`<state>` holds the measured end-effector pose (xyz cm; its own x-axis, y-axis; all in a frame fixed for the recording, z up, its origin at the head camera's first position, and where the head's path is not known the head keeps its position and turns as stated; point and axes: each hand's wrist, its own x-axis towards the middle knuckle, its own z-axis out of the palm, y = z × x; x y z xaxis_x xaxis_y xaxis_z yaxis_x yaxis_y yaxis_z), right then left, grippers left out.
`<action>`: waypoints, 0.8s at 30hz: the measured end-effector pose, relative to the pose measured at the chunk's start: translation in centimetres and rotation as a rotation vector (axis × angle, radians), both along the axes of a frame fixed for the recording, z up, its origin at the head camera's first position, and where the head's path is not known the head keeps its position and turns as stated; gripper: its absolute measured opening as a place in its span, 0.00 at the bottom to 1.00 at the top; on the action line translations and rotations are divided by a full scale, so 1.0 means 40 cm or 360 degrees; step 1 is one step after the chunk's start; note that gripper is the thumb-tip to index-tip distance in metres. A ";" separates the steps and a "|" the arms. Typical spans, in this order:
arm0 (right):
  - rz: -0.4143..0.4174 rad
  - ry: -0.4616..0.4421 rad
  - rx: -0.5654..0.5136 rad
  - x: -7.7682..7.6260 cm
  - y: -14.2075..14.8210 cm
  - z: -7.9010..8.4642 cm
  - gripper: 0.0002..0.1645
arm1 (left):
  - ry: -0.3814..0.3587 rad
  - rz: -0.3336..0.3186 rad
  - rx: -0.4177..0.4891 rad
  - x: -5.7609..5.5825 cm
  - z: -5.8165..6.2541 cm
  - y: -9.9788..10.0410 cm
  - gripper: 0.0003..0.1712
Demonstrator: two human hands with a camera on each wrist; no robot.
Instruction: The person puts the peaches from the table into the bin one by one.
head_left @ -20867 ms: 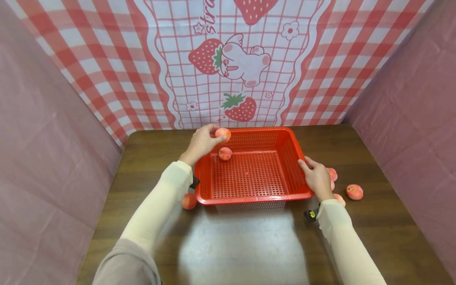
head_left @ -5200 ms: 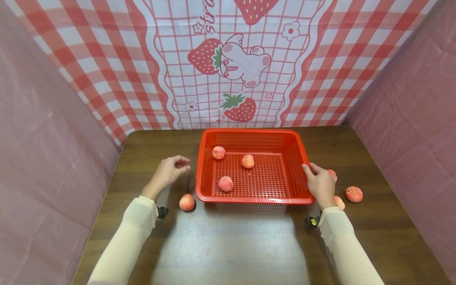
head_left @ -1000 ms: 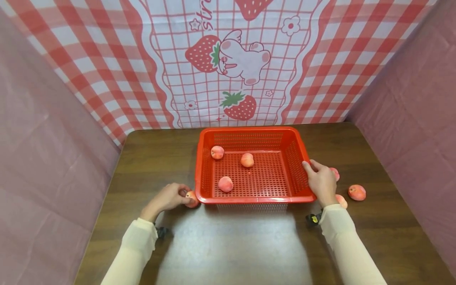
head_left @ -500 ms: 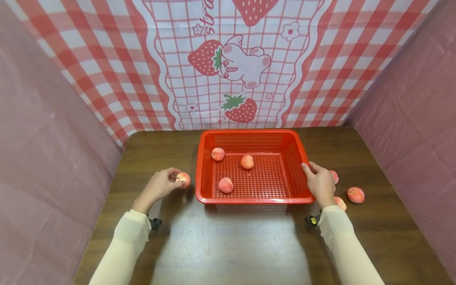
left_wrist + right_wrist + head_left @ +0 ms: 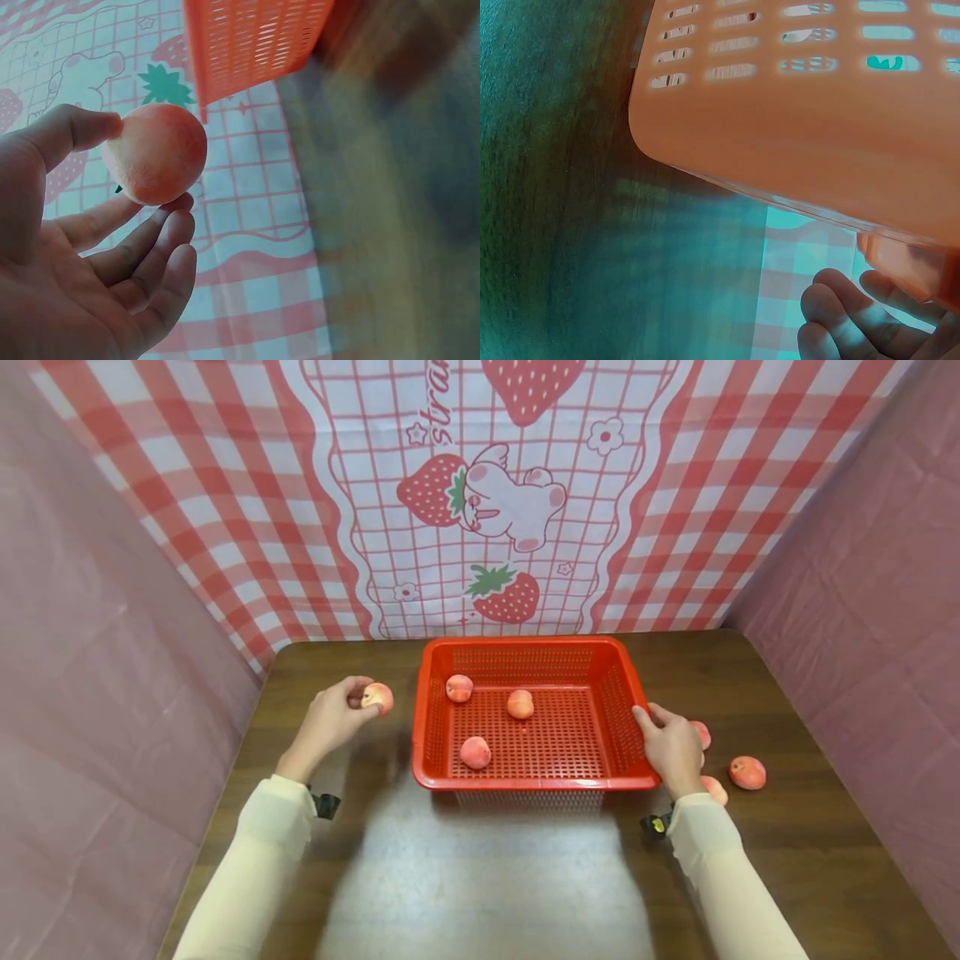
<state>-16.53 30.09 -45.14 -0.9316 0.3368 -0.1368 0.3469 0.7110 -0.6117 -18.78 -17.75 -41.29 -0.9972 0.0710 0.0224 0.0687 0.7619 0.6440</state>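
Thumb and fingers of my left hand [image 5: 328, 724] pinch a pinkish-orange peach [image 5: 378, 698] off the table, left of the red perforated basket [image 5: 540, 783]. The left wrist view shows this same peach [image 5: 155, 154] between thumb and fingertips, with the basket's wall [image 5: 255, 45] beyond it. Three more peaches lie apart on the basket floor: one far left [image 5: 459, 687], one near the middle [image 5: 520, 704], one near left [image 5: 476, 752]. My right hand [image 5: 672, 750] grips the basket's right rim, thumb on the inner side. In the right wrist view its fingers [image 5: 840, 307] are partly cut off.
Several peaches lie on the wooden table right of the basket, one in plain view [image 5: 747, 772], others partly behind the right hand, such as a paler one [image 5: 714, 790]. A strawberry-print cloth [image 5: 517, 527] hangs behind the table, with pink cloth [image 5: 847, 635] at the sides.
A second ago my left hand was at the peach by the basket's near-left corner. It has lifted that peach and carried it farther back and slightly left. The right hand stays on the rim.
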 end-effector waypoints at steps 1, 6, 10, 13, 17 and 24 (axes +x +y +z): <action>0.0003 0.0001 0.0008 0.000 0.000 0.000 0.43 | 0.0013 0.0008 0.0003 -0.003 0.005 0.001 0.28; 0.0012 0.0022 0.0005 0.001 0.000 -0.001 0.43 | 0.0059 0.0021 0.0027 -0.019 0.032 0.007 0.28; 0.0020 0.0028 -0.0028 0.000 0.000 -0.001 0.44 | 0.0073 0.0025 0.0026 -0.030 0.052 0.010 0.27; 0.0022 0.0026 -0.0031 0.000 0.000 0.001 0.44 | 0.0096 0.0026 0.0024 -0.040 0.068 0.016 0.27; 0.0022 0.0025 -0.0007 0.000 -0.001 0.003 0.43 | 0.0145 0.0027 0.0038 -0.053 0.087 0.027 0.28; 0.0033 0.0013 0.0009 0.002 -0.002 0.002 0.43 | 0.0159 0.0039 0.0165 -0.071 0.111 0.050 0.27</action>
